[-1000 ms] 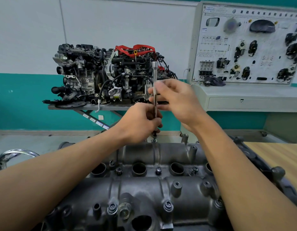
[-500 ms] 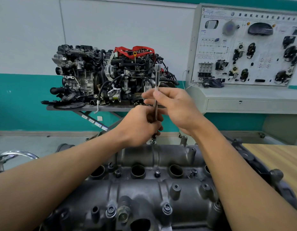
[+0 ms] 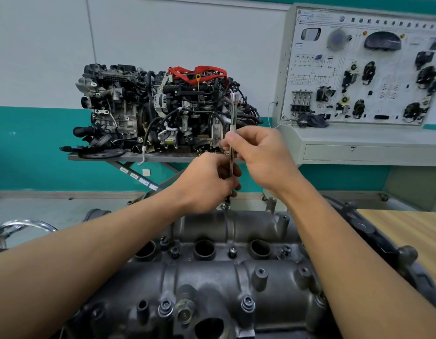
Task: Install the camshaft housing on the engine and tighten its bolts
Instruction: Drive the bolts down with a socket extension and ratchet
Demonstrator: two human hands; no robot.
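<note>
The grey camshaft housing (image 3: 212, 272) lies on the engine in front of me, with several bolts standing in its bosses. A long silver extension bar (image 3: 233, 113) stands upright over a bolt (image 3: 225, 206) at the housing's far edge. My left hand (image 3: 207, 182) grips the bar's lower part, just above the bolt. My right hand (image 3: 261, 155) pinches the bar higher up, between thumb and fingers. The bar's lower end is hidden behind my left hand.
A complete display engine (image 3: 163, 111) sits on a scissor stand behind. At the right stands a training panel (image 3: 363, 69) on a grey cabinet. A wooden tabletop (image 3: 407, 231) lies to the right of the engine, a chrome ring (image 3: 21, 225) to the left.
The bar has stayed upright on the far bolt. My right hand's fingers have shifted around the bar, and both hands sit slightly lower in the view.
</note>
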